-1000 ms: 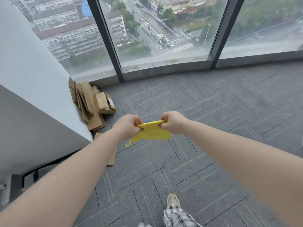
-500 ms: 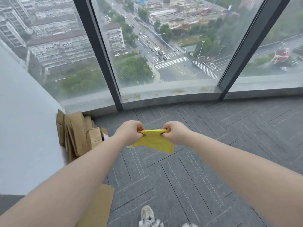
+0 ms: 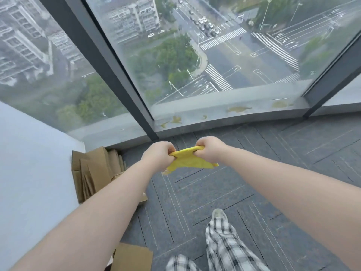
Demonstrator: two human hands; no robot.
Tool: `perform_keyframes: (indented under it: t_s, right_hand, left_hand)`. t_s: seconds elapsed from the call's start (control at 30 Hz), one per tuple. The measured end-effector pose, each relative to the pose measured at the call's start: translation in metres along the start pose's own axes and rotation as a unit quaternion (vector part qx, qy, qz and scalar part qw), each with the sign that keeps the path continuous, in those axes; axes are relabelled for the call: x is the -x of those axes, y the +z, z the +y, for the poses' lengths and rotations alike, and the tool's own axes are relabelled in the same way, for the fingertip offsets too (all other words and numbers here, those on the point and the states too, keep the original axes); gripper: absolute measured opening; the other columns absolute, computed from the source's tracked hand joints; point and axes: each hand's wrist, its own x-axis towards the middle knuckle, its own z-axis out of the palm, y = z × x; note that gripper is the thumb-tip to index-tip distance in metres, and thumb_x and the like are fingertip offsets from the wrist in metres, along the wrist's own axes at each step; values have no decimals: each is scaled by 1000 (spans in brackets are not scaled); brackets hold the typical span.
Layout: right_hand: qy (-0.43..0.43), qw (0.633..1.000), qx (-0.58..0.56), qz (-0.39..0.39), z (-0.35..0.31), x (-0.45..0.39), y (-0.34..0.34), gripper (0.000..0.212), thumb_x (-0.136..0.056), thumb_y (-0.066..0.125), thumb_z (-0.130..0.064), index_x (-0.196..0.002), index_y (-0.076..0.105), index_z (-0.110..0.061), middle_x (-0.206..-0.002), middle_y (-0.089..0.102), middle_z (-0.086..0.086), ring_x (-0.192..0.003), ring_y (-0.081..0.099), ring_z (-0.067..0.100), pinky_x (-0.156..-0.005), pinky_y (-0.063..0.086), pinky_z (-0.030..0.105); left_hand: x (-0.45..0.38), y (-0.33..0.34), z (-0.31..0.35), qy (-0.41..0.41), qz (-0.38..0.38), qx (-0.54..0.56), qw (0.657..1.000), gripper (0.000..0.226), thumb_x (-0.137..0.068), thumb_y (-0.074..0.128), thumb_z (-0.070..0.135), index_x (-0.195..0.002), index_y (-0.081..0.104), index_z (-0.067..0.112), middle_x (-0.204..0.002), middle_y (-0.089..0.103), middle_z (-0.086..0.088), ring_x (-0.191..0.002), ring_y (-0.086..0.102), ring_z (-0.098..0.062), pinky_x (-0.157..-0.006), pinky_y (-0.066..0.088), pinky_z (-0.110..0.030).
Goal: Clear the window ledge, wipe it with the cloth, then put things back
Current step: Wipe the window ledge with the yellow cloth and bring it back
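Both arms extended forward, forearms converging. Left hand and right hand fisted, knuckles up, fingers clenched on opposite ends of yellow cloth. Cloth held in air above carpet floor, short of window ledge; long axis runs left–right between hands, top edge taut, loose lower edge hanging down. Flattened cardboard boxes against wall at left.
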Motion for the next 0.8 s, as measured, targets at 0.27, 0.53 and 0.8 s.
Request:
perform_keyframes:
  t_s: [0.27, 0.53, 0.8]
  right_hand:
    - [11, 997, 43, -65, -9, -130, -40, 20, -85, 63, -26, -101, 66, -15, -86, 59, 0, -74, 54, 19, -57, 42, 26]
    - [9, 998, 52, -40, 6, -263, -26, 14, -83, 63, -23, -94, 67, -16, -83, 60, 0, -80, 55, 20, -68, 44, 27]
    - [-26, 995, 63, -71, 69, -408, 42, 7, -83, 58, -21, -77, 56, -21, -84, 55, 0, -84, 53, 23, -68, 42, 29]
  left_hand:
    - [-128, -19, -16, -32, -22, 64, 997, 10, -80, 60, 23, -83, 64, 31, -89, 69, 6, -83, 64, -20, -73, 53, -31]
    - [-252, 6, -57, -57, 36, 87, 994, 18, -84, 55, 21, -93, 67, 30, -98, 68, 6, -92, 60, -21, -71, 45, -28]
    - [-379, 99, -116, -110, 49, 91, 989, 19, -82, 54, 22, -88, 65, 37, -97, 67, 6, -94, 59, -19, -69, 45, -28]
